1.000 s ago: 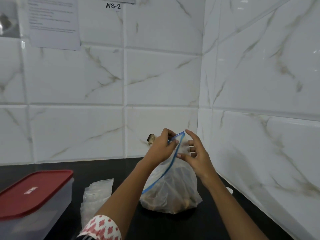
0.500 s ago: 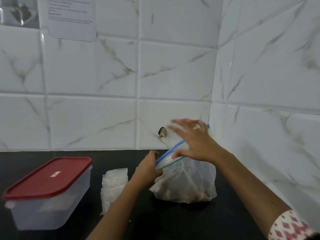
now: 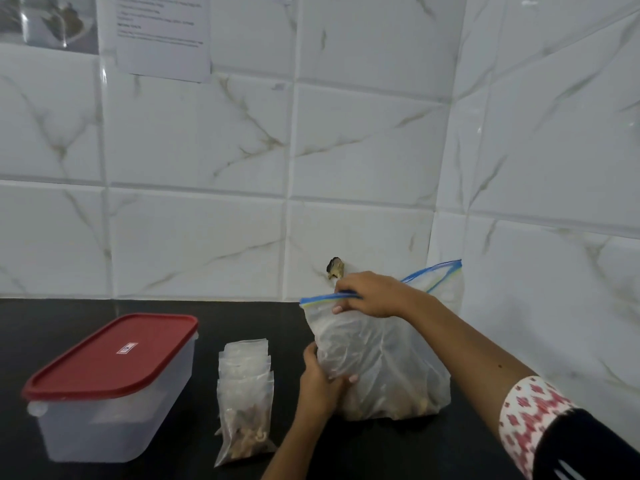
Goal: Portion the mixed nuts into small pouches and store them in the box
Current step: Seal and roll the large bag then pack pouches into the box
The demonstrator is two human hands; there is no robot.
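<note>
A large clear zip bag of mixed nuts with a blue zip strip stands on the black counter near the corner of the tiled walls. My right hand pinches the bag's top rim at the zip, fingers over the edge. My left hand grips the bag's lower left side. Left of the bag lies a stack of small clear pouches, and the front pouch has nuts in it. A clear plastic box with a red lid sits shut at the far left.
The black counter runs to white marble-look tiled walls behind and on the right. A small dark spot marks the back wall just above the bag. Paper sheets hang on the wall at upper left.
My right hand has dropped from above the bag onto its top rim. My left hand has slid down from the zip to the bag's lower side. The view has shifted, showing more of the box and pouches.
</note>
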